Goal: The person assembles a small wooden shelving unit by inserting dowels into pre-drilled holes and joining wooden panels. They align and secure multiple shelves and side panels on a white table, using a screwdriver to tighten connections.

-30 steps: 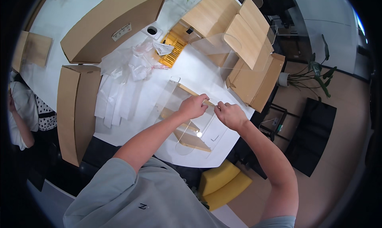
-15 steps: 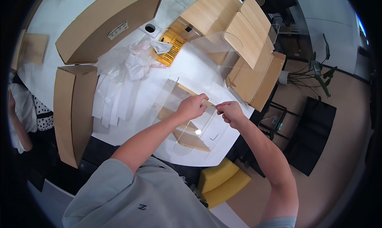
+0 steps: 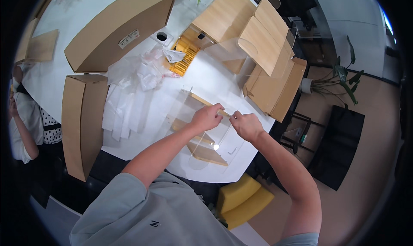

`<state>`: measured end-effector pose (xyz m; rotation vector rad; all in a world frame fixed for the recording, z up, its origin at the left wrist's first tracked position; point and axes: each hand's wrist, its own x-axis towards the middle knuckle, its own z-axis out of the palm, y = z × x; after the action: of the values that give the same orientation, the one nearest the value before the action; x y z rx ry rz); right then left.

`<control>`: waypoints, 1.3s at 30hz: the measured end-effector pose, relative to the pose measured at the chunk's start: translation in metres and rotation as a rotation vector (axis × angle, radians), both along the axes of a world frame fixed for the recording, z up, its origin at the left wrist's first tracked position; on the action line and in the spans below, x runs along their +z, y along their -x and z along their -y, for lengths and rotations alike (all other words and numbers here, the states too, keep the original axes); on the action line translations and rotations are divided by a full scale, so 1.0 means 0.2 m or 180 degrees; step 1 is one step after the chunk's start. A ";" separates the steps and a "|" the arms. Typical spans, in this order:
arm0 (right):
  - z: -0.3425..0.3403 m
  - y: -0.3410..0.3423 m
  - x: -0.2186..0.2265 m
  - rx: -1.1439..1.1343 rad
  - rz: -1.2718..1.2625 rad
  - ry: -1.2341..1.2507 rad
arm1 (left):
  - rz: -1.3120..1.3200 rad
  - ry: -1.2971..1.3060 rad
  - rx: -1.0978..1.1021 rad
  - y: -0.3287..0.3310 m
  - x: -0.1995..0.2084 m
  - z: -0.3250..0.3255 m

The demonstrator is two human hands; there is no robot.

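A small shelf unit of clear acrylic panels (image 3: 182, 103) and pale wooden boards lies on the white table (image 3: 161, 149) in front of me. My left hand (image 3: 205, 118) is closed round the end of its far wooden board (image 3: 199, 99). Close beside that end, my right hand (image 3: 246, 126) pinches with thumb and fingers at the clear panel; whatever sits in the pinch is too small to make out. Nearer to me are more wooden boards (image 3: 208, 154) of the unit. A thin L-shaped hex key (image 3: 232, 151) rests right of them.
Cardboard boxes (image 3: 84, 125) stand at the left, beside crumpled plastic wrapping (image 3: 140, 70). A yellow tool case (image 3: 184, 59) with bits sits farther back. At the far right are a larger wood-and-acrylic piece (image 3: 264, 37) and an open carton (image 3: 277, 89). Another person (image 3: 26, 121) is at the left edge.
My right hand has turned over slightly and moved closer to my left hand, with its knuckles now more upward. The left hand keeps its place on the board. The view has shifted a little.
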<state>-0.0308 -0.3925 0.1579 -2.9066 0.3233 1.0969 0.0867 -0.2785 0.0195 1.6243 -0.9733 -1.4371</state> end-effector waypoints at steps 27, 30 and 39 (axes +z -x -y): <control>-0.03 0.04 0.00 0.0348 0.0275 0.0082 | 0.0023 -0.0004 -0.0039 0.00 0.01 0.00; -0.08 0.05 -0.03 -0.0544 0.0509 0.0088 | -0.0001 -0.0025 -0.0025 0.01 -0.01 0.00; 0.04 -0.03 -0.09 -0.4913 0.0115 -0.0985 | 0.0000 -0.0022 -0.0072 0.00 0.00 -0.01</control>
<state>-0.0238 -0.4010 0.1407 -1.5036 1.7104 0.6147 0.0858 -0.2769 0.0189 1.6230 -0.9906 -1.4569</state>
